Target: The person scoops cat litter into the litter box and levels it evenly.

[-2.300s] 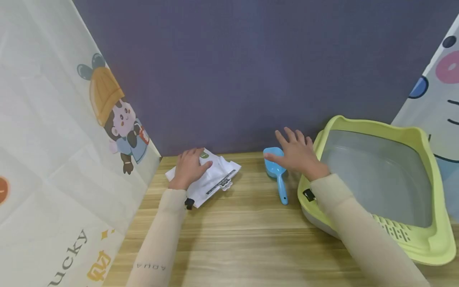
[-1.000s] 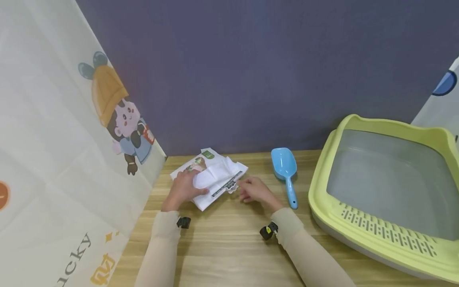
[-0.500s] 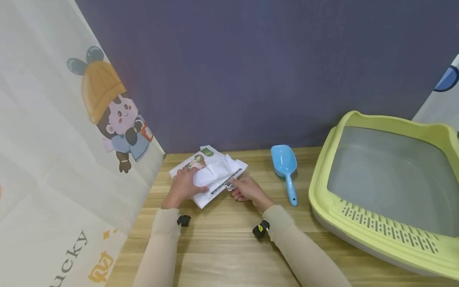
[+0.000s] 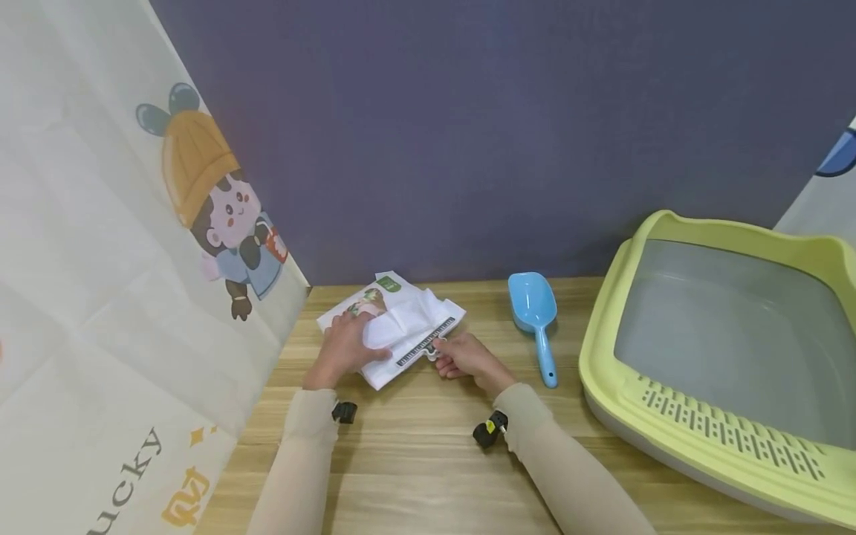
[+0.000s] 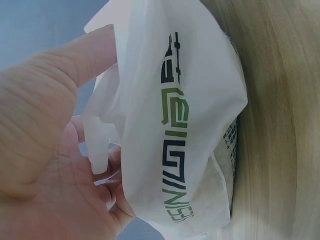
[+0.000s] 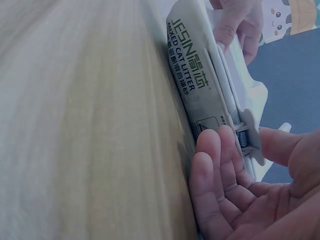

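A white bag of cat litter lies on the wooden table at the left, its top folded over. Its printed side, lettered "MIXED CAT LITTER", shows in the right wrist view. My left hand holds the bag at its left side; in the left wrist view the thumb lies on the folded white film, with curled fingers beyond it. Along the bag's fold runs a sealing clip with a dark striped bar and a spring. My right hand pinches the clip's handle between thumb and fingers.
A blue scoop lies on the table right of the bag, handle toward me. Farther right stands a large litter box with a yellow-green rim and grey inside. A dark blue panel closes the back, and a printed white sheet the left.
My right hand has come from above the scoop and litter box leftward to the clip and now pinches it. My left hand has shifted toward the near side of the bag and holds it.
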The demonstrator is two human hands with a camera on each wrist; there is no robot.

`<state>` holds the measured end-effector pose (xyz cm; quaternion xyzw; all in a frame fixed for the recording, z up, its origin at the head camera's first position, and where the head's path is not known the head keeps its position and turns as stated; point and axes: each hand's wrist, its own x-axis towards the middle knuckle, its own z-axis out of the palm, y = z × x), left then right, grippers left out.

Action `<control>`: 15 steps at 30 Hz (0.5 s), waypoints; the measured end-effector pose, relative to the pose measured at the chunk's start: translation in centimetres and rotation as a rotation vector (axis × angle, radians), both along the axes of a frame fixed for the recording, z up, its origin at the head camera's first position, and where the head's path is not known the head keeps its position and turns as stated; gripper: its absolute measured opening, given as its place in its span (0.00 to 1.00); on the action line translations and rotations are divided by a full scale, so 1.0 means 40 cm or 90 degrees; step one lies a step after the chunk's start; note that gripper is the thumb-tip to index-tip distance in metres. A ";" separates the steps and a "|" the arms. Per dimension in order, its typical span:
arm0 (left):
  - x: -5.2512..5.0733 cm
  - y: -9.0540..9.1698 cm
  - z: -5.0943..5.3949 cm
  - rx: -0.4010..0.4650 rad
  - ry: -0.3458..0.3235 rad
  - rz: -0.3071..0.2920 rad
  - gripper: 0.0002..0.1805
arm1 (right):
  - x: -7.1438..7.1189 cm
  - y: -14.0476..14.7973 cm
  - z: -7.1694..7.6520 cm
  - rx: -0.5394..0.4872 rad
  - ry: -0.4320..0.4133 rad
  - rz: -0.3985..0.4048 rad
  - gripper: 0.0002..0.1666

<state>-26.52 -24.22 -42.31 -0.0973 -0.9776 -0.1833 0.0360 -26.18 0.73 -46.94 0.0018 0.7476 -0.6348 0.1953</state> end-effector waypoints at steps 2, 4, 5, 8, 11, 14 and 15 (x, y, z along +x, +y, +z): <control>0.000 -0.003 -0.002 0.000 0.000 -0.002 0.45 | 0.003 -0.001 0.003 -0.004 -0.002 0.002 0.21; 0.000 -0.007 -0.001 -0.001 -0.003 -0.002 0.46 | 0.004 0.001 0.004 -0.011 -0.005 0.006 0.20; 0.001 -0.009 -0.001 -0.001 -0.003 -0.002 0.46 | 0.004 0.002 0.004 -0.016 -0.009 0.008 0.20; 0.003 -0.014 0.001 0.000 -0.005 -0.007 0.46 | 0.004 0.008 0.004 -0.020 -0.020 0.014 0.20; 0.006 -0.017 0.003 0.004 -0.006 -0.011 0.45 | 0.005 0.016 0.005 -0.015 -0.032 0.019 0.20; 0.008 -0.020 0.002 0.005 -0.006 -0.013 0.45 | 0.008 0.025 0.009 -0.005 -0.038 0.030 0.20; 0.008 -0.021 0.001 0.005 -0.006 -0.015 0.44 | 0.009 0.030 0.010 0.000 -0.037 0.036 0.20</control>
